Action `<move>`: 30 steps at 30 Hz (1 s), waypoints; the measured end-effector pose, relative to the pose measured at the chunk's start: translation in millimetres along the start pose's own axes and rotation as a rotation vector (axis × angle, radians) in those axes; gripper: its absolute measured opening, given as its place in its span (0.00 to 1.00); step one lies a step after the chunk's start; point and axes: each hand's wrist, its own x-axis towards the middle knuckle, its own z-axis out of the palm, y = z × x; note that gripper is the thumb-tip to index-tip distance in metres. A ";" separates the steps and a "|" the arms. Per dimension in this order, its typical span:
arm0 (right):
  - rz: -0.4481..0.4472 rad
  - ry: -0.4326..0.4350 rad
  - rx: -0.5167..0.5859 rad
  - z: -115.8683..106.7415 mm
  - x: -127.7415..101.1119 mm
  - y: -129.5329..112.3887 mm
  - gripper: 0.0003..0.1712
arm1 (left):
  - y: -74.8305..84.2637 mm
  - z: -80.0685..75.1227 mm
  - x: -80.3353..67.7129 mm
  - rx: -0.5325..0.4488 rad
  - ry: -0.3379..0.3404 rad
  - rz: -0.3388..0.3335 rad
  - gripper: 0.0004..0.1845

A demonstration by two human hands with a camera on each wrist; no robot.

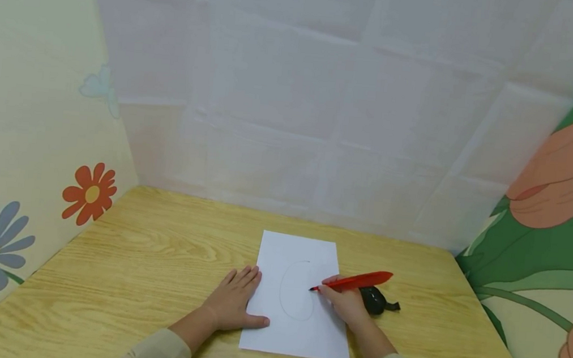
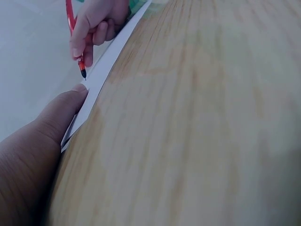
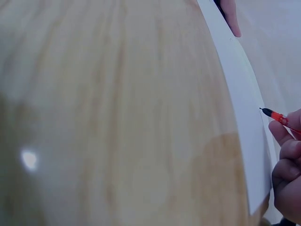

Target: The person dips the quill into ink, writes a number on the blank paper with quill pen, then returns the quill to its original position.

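A white sheet of paper [image 1: 293,339] lies on the table, bearing a thin oval line [image 1: 280,287] with a gap at its upper right. My left hand [image 1: 236,302] rests with straight fingers on the paper's left edge, thumb spread toward the drawing. Between thumb and fingers, my right hand [image 1: 347,305] pinches a red feather quill pen [image 1: 362,280]. Its dark tip is at the paper, close to the right side of the oval. In the right wrist view, the black tip and orange-red grip of the quill pen [image 3: 277,116] stick out from the fingers.
Just beyond my right hand sits a shiny black rounded object [image 1: 374,301] with a short tab, partly hidden by the hand. The wood-grain table [image 1: 168,248] meets a white sheet backdrop [image 1: 282,116] behind, with flower-patterned panels [image 1: 539,269] at both sides.
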 end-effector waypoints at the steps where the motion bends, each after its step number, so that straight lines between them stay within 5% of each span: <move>1: -0.001 0.000 0.001 0.5 0.5 0.0 0.10 | 0.0 0.0 0.0 -0.001 0.000 0.000 0.61; 30: 0.017 -0.024 -0.007 10.4 10.6 -4.3 0.11 | 0.4 -0.3 -0.3 0.008 0.011 0.007 0.61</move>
